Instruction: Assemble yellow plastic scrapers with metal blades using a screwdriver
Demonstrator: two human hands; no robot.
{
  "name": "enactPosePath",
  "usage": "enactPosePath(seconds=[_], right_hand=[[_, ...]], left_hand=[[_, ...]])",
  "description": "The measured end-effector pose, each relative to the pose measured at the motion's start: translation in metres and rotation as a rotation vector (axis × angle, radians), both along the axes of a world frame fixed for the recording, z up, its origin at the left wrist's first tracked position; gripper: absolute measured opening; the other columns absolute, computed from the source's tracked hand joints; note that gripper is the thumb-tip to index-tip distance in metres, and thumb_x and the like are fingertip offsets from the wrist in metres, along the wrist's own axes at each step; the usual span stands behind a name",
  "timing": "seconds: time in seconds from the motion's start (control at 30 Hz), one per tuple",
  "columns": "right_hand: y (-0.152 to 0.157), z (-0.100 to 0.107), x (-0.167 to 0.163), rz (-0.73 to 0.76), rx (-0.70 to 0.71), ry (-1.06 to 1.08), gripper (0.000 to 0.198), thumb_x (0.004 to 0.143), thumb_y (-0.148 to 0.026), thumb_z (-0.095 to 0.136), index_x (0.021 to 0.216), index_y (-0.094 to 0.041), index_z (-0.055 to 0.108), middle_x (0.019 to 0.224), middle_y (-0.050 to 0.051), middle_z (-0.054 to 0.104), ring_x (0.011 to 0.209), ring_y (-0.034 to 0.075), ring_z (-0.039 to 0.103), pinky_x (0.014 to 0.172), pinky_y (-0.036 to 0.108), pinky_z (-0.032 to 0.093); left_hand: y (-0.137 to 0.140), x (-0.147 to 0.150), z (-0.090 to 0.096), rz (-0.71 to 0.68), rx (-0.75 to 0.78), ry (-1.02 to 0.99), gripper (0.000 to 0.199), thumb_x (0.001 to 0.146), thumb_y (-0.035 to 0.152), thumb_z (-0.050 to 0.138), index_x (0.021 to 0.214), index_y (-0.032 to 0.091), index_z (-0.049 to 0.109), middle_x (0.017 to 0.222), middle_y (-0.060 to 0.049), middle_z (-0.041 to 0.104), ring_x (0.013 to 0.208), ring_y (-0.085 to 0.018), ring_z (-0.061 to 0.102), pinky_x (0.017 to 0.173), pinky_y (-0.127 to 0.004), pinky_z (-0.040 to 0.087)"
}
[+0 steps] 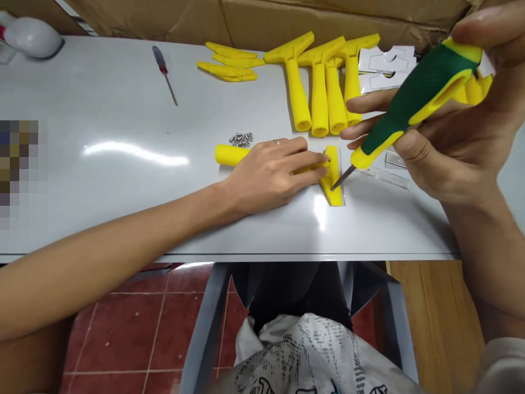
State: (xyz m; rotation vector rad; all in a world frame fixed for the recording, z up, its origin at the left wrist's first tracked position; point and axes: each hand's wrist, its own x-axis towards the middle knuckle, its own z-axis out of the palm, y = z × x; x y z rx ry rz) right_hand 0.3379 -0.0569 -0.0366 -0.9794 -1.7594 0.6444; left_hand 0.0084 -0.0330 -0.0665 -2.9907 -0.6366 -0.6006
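Observation:
My left hand lies over a yellow scraper, its fingers wrapped on the handle and reaching the wide head, pressing it to the white table. My right hand holds a green and yellow screwdriver, tilted, with the thumb below and a finger near the butt end. The screwdriver's tip meets the near part of the scraper's head, at a small screw or hole. A thin blade edge shows along the head's right side. Behind my left hand sits a small pile of silver screws.
Several yellow scrapers and loose yellow covers lie along the back. A smaller screwdriver rests at back left. White cards and clear strips are on the right. Cardboard stands behind the table.

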Motion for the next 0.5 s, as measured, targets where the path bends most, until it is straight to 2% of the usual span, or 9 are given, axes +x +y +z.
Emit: enactPosePath(seconds=[0.03, 0.1, 0.17, 0.23, 0.3, 0.33, 0.43, 0.5], right_hand=[[0.003, -0.001, 0.000, 0.060, 0.080, 0.042, 0.132, 0.078, -0.107, 0.104, 0.181, -0.052, 0.043, 0.182, 0.002, 0.072, 0.125, 0.035, 0.099, 0.109, 0.065, 0.088], [0.008, -0.001, 0.001, 0.127, 0.078, 0.009, 0.121, 0.093, -0.089, 0.102, 0.185, -0.051, 0.034, 0.151, -0.001, 0.088, 0.128, 0.034, 0.099, 0.121, 0.069, 0.083], [0.015, 0.001, 0.003, 0.143, 0.053, -0.022, 0.118, 0.096, -0.085, 0.099, 0.190, -0.050, 0.035, 0.132, -0.004, 0.092, 0.126, 0.033, 0.100, 0.128, 0.070, 0.079], [0.024, 0.002, 0.007, 0.163, 0.126, 0.004, 0.121, 0.083, -0.085, 0.107, 0.185, -0.049, 0.052, 0.125, -0.005, 0.093, 0.114, 0.034, 0.101, 0.115, 0.067, 0.084], [0.032, 0.000, 0.009, 0.232, 0.219, 0.044, 0.115, 0.074, -0.073, 0.117, 0.175, -0.050, 0.065, 0.121, -0.006, 0.093, 0.099, 0.033, 0.099, 0.097, 0.061, 0.088], [0.035, -0.002, 0.009, 0.275, 0.252, 0.059, 0.111, 0.075, -0.065, 0.119, 0.172, -0.050, 0.068, 0.122, -0.007, 0.094, 0.095, 0.032, 0.098, 0.092, 0.059, 0.090], [0.036, -0.010, 0.002, 0.314, 0.329, 0.090, 0.094, 0.093, -0.059, 0.115, 0.173, -0.047, 0.067, 0.132, -0.006, 0.092, 0.093, 0.028, 0.097, 0.090, 0.057, 0.093], [0.036, -0.017, -0.005, 0.285, 0.411, 0.112, 0.088, 0.102, -0.061, 0.110, 0.177, -0.046, 0.066, 0.155, -0.004, 0.083, 0.098, 0.025, 0.098, 0.089, 0.052, 0.093]], left_hand=[[0.000, 0.001, 0.000, 0.016, -0.016, -0.004, 0.045, 0.134, 0.022, 0.050, 0.141, 0.028, 0.094, 0.153, -0.012, 0.093, 0.134, -0.036, 0.090, 0.102, -0.058, 0.081], [0.000, 0.004, 0.001, 0.041, -0.029, 0.002, 0.044, 0.136, 0.029, 0.051, 0.138, 0.028, 0.095, 0.147, -0.013, 0.094, 0.134, -0.038, 0.091, 0.102, -0.059, 0.080], [0.001, 0.007, 0.001, 0.049, -0.032, 0.005, 0.046, 0.138, 0.034, 0.049, 0.139, 0.028, 0.095, 0.141, -0.014, 0.094, 0.132, -0.039, 0.092, 0.102, -0.060, 0.080], [0.002, 0.007, -0.001, 0.048, -0.038, -0.008, 0.047, 0.138, 0.036, 0.048, 0.142, 0.028, 0.095, 0.136, -0.014, 0.093, 0.131, -0.040, 0.092, 0.105, -0.061, 0.079], [0.006, 0.005, -0.003, 0.026, -0.047, -0.047, 0.045, 0.138, 0.040, 0.051, 0.145, 0.028, 0.094, 0.133, -0.014, 0.093, 0.131, -0.040, 0.091, 0.109, -0.061, 0.078], [0.007, 0.002, -0.003, 0.011, -0.053, -0.068, 0.043, 0.138, 0.042, 0.054, 0.149, 0.028, 0.093, 0.134, -0.014, 0.092, 0.132, -0.040, 0.091, 0.110, -0.061, 0.077], [0.013, -0.010, -0.002, -0.002, -0.033, -0.106, 0.040, 0.135, 0.046, 0.061, 0.156, 0.029, 0.091, 0.134, -0.014, 0.093, 0.129, -0.040, 0.090, 0.107, -0.057, 0.074], [0.016, -0.018, -0.001, 0.005, 0.008, -0.095, 0.039, 0.136, 0.047, 0.062, 0.151, 0.029, 0.093, 0.127, -0.013, 0.093, 0.122, -0.038, 0.090, 0.099, -0.053, 0.071]])
